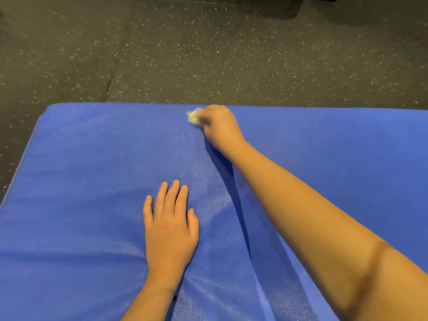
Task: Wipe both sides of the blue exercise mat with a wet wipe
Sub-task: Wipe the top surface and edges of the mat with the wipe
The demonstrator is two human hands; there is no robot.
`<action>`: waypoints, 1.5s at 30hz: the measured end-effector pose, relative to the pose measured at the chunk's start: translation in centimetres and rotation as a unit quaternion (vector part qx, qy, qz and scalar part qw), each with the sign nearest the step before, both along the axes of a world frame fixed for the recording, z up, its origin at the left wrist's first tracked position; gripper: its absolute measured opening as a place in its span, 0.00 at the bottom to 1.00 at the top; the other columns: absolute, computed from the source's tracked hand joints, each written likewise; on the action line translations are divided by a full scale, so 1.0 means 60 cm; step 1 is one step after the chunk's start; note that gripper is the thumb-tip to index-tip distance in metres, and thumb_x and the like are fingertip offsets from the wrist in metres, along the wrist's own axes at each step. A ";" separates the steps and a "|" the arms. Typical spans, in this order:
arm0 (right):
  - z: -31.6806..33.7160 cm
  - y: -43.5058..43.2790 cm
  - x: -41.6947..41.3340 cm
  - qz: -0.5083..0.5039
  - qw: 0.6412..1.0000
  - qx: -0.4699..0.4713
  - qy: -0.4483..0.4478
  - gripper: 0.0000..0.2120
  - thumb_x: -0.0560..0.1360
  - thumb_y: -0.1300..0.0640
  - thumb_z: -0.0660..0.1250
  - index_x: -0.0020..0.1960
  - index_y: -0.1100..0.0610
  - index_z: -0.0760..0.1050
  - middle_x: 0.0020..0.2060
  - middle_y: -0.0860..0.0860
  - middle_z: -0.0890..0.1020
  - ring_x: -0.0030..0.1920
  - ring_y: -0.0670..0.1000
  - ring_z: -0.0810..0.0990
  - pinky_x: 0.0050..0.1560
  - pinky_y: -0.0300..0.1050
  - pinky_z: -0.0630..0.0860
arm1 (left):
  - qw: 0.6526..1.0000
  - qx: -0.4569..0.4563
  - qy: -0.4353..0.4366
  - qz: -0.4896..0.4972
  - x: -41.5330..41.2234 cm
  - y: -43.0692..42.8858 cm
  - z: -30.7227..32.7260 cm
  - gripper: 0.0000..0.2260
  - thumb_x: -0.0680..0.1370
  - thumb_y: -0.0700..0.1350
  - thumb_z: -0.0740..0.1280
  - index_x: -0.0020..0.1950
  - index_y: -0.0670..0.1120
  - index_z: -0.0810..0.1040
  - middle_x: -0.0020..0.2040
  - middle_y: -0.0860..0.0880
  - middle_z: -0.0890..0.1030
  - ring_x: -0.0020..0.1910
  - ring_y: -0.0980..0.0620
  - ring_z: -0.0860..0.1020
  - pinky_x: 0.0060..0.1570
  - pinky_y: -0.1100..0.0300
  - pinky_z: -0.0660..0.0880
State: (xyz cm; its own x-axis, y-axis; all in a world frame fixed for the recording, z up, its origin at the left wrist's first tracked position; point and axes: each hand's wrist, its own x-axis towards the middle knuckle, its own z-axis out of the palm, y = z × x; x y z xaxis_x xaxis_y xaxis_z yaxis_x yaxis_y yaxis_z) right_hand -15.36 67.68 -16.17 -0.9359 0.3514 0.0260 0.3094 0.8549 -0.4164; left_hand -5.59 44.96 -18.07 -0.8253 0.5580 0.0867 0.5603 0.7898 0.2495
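Below me the dark speckled floor [208, 54] carries the blue exercise mat [81, 181], which lies flat and fills most of my view, its far edge and rounded left corner visible. My right arm [301, 205] reaches across the mat toward that far edge. My left hand [170, 228] rests flat on the mat near me, palm down, fingers straight and close together. My right hand [220, 126] is blurred, but its fingers are curled around a small crumpled wet wipe [193, 117], holding it against the mat just beside the far edge.
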 end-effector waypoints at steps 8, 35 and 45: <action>0.010 0.016 0.008 -0.112 0.993 0.037 -0.027 0.14 0.71 0.71 0.59 0.31 0.58 0.69 0.33 0.54 0.67 0.41 0.55 0.66 0.31 0.46 0.59 | 1.000 0.004 -0.001 -0.002 -0.001 0.000 -0.001 0.23 0.77 0.48 0.53 0.68 0.42 0.75 0.70 0.45 0.73 0.72 0.44 0.67 0.71 0.41 0.60; -0.007 -0.048 0.175 -0.048 0.997 -0.016 0.061 0.12 0.75 0.63 0.66 0.58 0.65 0.75 0.48 0.62 0.78 0.49 0.63 0.76 0.45 0.49 0.66 | 1.000 0.029 0.001 0.003 -0.003 0.002 -0.006 0.21 0.77 0.47 0.55 0.66 0.42 0.76 0.69 0.45 0.74 0.72 0.43 0.68 0.70 0.41 0.60; 0.010 -0.066 0.227 0.018 0.999 0.034 0.011 0.01 0.68 0.62 0.73 0.39 0.58 0.82 0.32 0.57 0.75 0.31 0.61 0.75 0.30 0.47 0.68 | 1.000 0.007 -0.012 -0.022 -0.008 -0.009 0.016 0.21 0.77 0.48 0.55 0.62 0.41 0.78 0.62 0.43 0.78 0.61 0.41 0.76 0.60 0.43 0.73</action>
